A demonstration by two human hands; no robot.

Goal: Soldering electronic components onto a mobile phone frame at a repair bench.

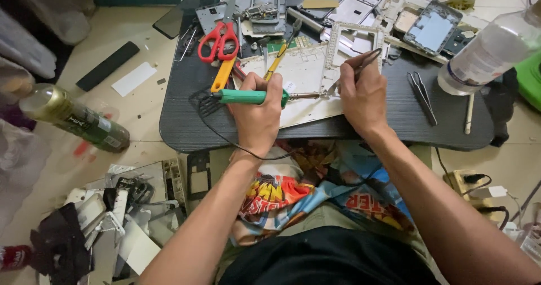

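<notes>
1. Green plastic covers the round handle of the soldering iron (251,96), and the left hand (259,113) is closed around this handle. A thin metal shaft comes out to the right, and a black cord loops down from the other end.
2. The right hand (363,93) is closed on slim metal tweezers (360,65), pinched between thumb and fingers. Their points go down to the left, very near the tip of the iron.
3. Both tools meet on a flat white panel (304,73) that lies on the desk (180,127). A pale rectangular phone frame (332,45), with an open middle, lies on this panel.
4. The desk is dark and has fine ribbed lines, with rounded corners.
5. Scissors (218,42) with red handle loops lie behind the left hand, beside a screwdriver (222,75) with a yellow handle.
6. A second pair of tweezers (421,96), grey and pointed, lies on the desk to the right of the right hand.
7. A clear plastic bottle (487,51) lies tilted at the right edge of the desk.
8. A green glass bottle (73,118) lies on the tiled floor, left of the desk.
</notes>
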